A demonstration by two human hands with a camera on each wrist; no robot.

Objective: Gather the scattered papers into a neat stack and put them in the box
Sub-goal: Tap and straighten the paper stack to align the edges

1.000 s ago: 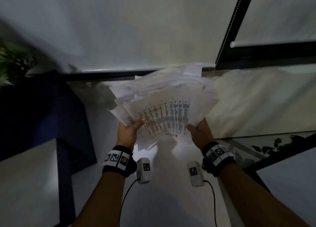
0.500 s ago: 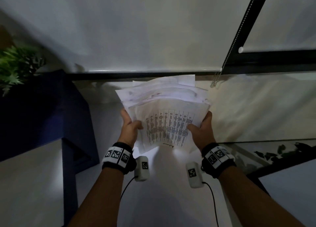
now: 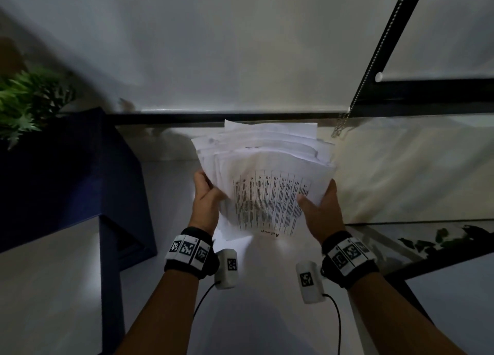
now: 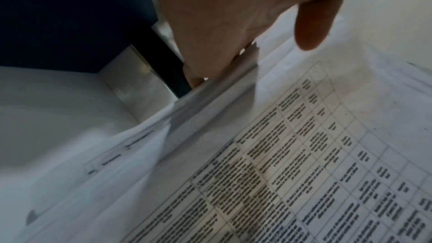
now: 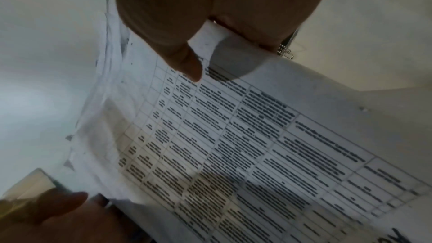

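Note:
A bundle of white papers [image 3: 267, 167] stands on edge above the white table [image 3: 254, 314], its top sheet printed with a table of text. My left hand [image 3: 207, 198] grips the left edge, thumb on the front and fingers behind. My right hand [image 3: 319, 210] grips the right edge the same way. The sheets' far edges are uneven and stepped. The left wrist view shows my left hand [image 4: 233, 16] against the papers [image 4: 280, 154]. The right wrist view shows my right hand [image 5: 210, 6] pinching the papers [image 5: 233, 145]. A dark blue box [image 3: 66, 180] stands to the left.
A green plant [image 3: 26, 106] stands behind the box at the far left. A blind's bead chain [image 3: 343, 124] hangs just right of the papers' top. A window frame [image 3: 267, 115] runs behind them. A glass surface with leaves [image 3: 427, 239] lies at the right.
The sheets were fanned wide a second ago; they are now pushed into a narrower bundle. Both hands have shifted from the lower corners up onto the side edges.

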